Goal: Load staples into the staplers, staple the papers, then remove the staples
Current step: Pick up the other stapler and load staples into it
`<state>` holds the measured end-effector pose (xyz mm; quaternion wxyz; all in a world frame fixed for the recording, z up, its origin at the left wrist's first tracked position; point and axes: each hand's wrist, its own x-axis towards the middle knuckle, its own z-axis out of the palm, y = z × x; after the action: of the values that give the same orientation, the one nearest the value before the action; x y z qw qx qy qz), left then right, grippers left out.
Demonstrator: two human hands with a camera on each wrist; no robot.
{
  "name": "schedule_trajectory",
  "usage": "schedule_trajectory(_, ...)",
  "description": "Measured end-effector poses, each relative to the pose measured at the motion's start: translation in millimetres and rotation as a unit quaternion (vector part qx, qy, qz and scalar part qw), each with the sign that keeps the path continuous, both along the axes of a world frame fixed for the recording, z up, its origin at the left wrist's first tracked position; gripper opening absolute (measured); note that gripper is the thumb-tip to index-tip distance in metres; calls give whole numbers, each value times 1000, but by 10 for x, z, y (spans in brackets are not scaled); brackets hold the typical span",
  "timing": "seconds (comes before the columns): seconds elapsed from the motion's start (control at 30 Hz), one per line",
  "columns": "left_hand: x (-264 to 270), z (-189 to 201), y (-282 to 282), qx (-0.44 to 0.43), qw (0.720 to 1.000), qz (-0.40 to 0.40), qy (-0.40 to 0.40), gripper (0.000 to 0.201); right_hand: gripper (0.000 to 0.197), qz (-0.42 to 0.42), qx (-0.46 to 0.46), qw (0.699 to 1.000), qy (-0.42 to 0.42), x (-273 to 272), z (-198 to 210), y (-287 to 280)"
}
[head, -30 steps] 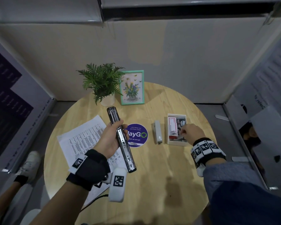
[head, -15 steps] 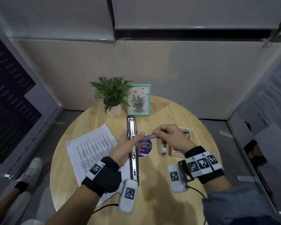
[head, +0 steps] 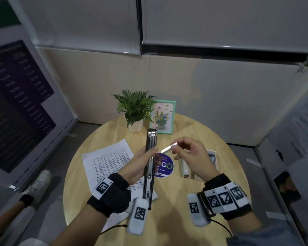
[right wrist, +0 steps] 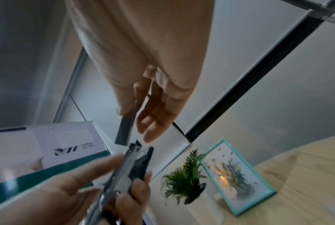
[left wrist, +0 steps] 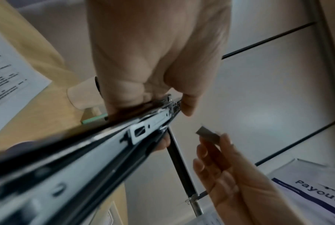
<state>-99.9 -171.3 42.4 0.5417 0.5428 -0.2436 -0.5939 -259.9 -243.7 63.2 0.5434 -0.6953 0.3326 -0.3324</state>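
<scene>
Above the round table (head: 100, 157), our left hand (head: 137, 166) grips the opened black stapler (head: 149, 157); just beside it, our right hand (head: 190, 157) pinches a staple strip (head: 169, 148) between thumb and forefinger, its free end clear of the rail. The right wrist view alone shows the other fingers (right wrist: 157, 120) straight.

Opened stapler (head: 150, 162): bright, glossy metal channel inside a dark glossy shell, with highlights along the rails (seen closest in the left wrist view (left wrist: 112, 146)). Staple strip (head: 169, 147): smooth pale metal with a dull sheen. Table (head: 203, 135): light wood with visible grain and a matt finish. Papers (head: 107, 160): matt white printed sheets. Round sticker (head: 164, 166): smooth, slightly glossy print. Second stapler (head: 184, 168): pale, smooth plastic-looking casing. Picture frame (head: 162, 117): smooth mint-green surround, material unclear. Wristbands (head: 110, 194): black matt cloth carrying printed white marker patches.
</scene>
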Motion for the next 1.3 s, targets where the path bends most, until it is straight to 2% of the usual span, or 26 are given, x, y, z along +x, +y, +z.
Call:
schedule_trajectory(0.1,-23,59,53,4,999,-30,-24,23,6,2,-16,999,-28,46,126,-2)
schedule_trajectory(0.3,-88,85,134,-15,993,-91,-68,30,8,13,-109,994,14,136,177,32)
schedule_trajectory(0.67,-172,150,109,-24,991,-105,-77,33,6,0,-122,992,24,95,142,60)
schedule_trajectory(0.87,-196,148,119,-19,991,-104,-80,32,14,0,-119,992,31,81,144,61)
schedule_trajectory(1.13,-232,159,112,-9,992,-103,-73,33,6,-5,-128,991,45,69,109,73)
schedule_trajectory(1.3,-251,119,99,-19,993,-94,-71,30,3,-5,-174,983,48,85,71,74)
